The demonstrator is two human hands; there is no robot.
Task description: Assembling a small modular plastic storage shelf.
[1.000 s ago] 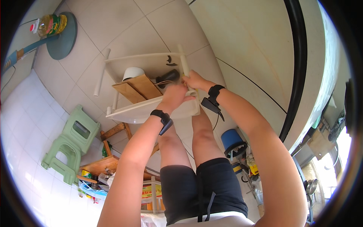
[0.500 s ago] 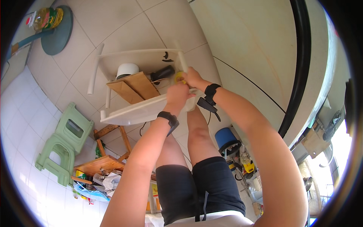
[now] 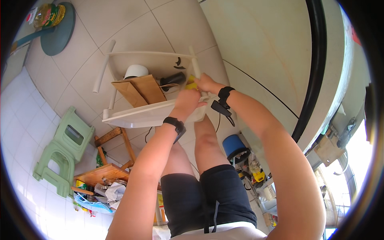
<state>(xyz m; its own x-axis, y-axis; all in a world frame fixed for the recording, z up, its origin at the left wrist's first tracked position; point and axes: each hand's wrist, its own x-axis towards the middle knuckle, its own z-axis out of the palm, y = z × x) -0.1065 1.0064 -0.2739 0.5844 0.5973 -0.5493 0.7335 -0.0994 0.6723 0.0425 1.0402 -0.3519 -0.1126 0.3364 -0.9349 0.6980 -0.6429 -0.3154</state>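
A white plastic shelf rack with upright posts is tilted in front of me. At its right corner my left hand is closed over the near rim, against a soft-looking yellow piece whose kind I cannot make out. Just to the right, the fingers of my right hand are closed at the foot of a white post, next to that yellow piece. Inside the rack are a brown paper bag, a black cylindrical object and a rounded white object. My fingers partly hide the corner.
Green plastic stools stand at the left by a tiled wall. Below them is a wooden stool with clutter. An oil bottle rests on a round teal base. A blue bucket is beside my legs, and a pale panel rises at right.
The yellow piece has shifted from a rounded shape to a flatter strip between my hands. The rack's near rim sits slightly higher and further left; both hands stay at the same corner.
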